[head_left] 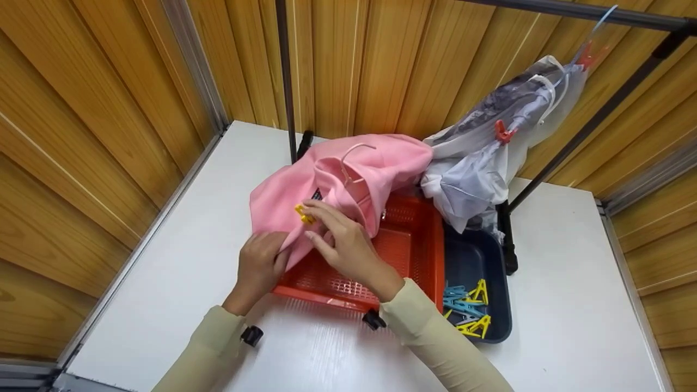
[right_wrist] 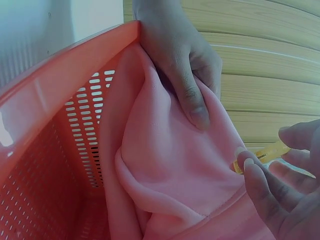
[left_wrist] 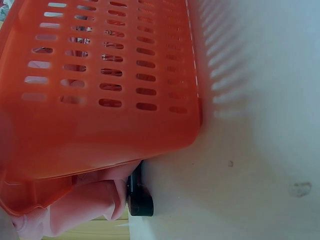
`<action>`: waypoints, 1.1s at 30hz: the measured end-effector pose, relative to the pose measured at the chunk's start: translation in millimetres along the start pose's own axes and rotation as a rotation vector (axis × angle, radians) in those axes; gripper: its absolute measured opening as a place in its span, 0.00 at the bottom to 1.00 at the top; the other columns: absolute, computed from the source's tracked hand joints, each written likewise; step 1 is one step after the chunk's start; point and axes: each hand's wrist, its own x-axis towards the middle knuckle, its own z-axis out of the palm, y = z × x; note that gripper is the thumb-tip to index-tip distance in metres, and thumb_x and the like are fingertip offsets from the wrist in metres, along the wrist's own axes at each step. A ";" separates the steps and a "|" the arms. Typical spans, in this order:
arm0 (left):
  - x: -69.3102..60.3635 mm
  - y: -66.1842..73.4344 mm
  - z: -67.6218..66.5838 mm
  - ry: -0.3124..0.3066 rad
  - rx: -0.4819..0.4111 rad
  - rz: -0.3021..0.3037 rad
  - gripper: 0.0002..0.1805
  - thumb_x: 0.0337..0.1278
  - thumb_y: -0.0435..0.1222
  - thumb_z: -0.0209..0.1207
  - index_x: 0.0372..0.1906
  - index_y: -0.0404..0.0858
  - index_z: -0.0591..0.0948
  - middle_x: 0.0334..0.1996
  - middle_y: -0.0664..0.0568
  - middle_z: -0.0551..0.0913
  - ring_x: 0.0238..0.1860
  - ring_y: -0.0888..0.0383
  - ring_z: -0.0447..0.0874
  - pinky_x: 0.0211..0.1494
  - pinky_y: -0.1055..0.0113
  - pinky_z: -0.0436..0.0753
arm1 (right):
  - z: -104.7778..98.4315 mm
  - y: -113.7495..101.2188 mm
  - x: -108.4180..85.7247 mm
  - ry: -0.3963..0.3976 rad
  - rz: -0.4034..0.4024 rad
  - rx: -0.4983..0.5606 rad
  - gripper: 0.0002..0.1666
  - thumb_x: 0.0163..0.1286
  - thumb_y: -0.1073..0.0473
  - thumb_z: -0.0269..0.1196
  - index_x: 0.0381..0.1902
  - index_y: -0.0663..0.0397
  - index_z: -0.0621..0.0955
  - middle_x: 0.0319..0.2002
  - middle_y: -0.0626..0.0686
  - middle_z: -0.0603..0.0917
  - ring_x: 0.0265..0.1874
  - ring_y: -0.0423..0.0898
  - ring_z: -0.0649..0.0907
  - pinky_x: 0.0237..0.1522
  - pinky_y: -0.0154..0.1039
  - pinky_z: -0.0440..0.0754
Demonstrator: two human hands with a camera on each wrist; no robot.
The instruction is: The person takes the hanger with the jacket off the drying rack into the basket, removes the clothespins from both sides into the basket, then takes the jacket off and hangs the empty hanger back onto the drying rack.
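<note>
While right hand (head_left: pixel 348 246) pinches yellow clip (head_left: pixel 304 214), pink garment (head_left: pixel 297 182), dark label (head_left: pixel 316 195) unreadable

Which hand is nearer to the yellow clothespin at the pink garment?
Right. The right hand touches the yellow clothespin; the left hand, farther off, grips the pink garment.

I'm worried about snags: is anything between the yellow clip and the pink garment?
Nothing visible is: the right hand holds the yellow clip right at the pink garment, which the left hand grips.
</note>
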 end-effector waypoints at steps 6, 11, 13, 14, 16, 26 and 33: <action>-1.0 0.2 -0.2 -0.001 0.005 0.003 0.07 0.58 0.35 0.60 0.40 0.44 0.84 0.34 0.54 0.87 0.37 0.55 0.84 0.42 0.61 0.80 | 2.6 0.9 0.1 0.014 -0.023 0.034 0.16 0.70 0.59 0.59 0.55 0.53 0.77 0.64 0.49 0.77 0.41 0.42 0.82 0.34 0.33 0.82; -1.0 0.1 0.4 0.004 0.005 0.006 0.06 0.57 0.35 0.62 0.39 0.44 0.84 0.33 0.54 0.87 0.36 0.55 0.84 0.40 0.61 0.80 | 4.0 1.7 0.7 0.063 -0.064 0.085 0.12 0.67 0.64 0.62 0.48 0.55 0.79 0.57 0.49 0.82 0.36 0.40 0.83 0.37 0.32 0.83; -1.0 -0.1 1.0 0.004 -0.003 0.008 0.05 0.58 0.35 0.61 0.39 0.44 0.84 0.33 0.54 0.87 0.35 0.55 0.84 0.39 0.62 0.80 | 4.3 1.9 1.0 0.076 -0.070 0.071 0.15 0.66 0.65 0.63 0.50 0.54 0.79 0.53 0.49 0.83 0.35 0.39 0.83 0.38 0.31 0.83; -1.0 -0.2 1.4 0.004 -0.006 0.010 0.05 0.58 0.36 0.61 0.39 0.44 0.84 0.33 0.54 0.87 0.35 0.55 0.83 0.39 0.62 0.80 | 4.4 2.1 1.0 0.076 -0.071 0.056 0.17 0.65 0.65 0.63 0.53 0.54 0.78 0.52 0.49 0.83 0.35 0.39 0.83 0.37 0.30 0.82; -1.2 -0.4 1.9 0.005 -0.014 0.011 0.06 0.58 0.36 0.61 0.39 0.44 0.84 0.33 0.54 0.87 0.35 0.55 0.83 0.39 0.62 0.80 | 4.3 2.2 0.8 0.065 -0.070 0.006 0.23 0.65 0.64 0.64 0.58 0.51 0.77 0.51 0.49 0.83 0.32 0.39 0.81 0.35 0.28 0.81; -0.5 -0.2 1.5 0.012 -0.024 0.017 0.05 0.60 0.36 0.59 0.38 0.44 0.84 0.33 0.54 0.87 0.36 0.55 0.83 0.42 0.62 0.80 | 3.5 2.4 0.9 0.029 -0.082 -0.091 0.16 0.63 0.65 0.65 0.50 0.49 0.82 0.52 0.48 0.80 0.43 0.39 0.80 0.42 0.26 0.80; 0.8 0.3 1.2 0.013 -0.024 0.015 0.05 0.61 0.37 0.57 0.36 0.43 0.83 0.33 0.54 0.87 0.35 0.55 0.83 0.40 0.61 0.79 | 0.5 4.0 2.0 0.020 -0.110 -0.090 0.16 0.63 0.65 0.65 0.50 0.52 0.82 0.52 0.49 0.82 0.47 0.40 0.81 0.43 0.26 0.80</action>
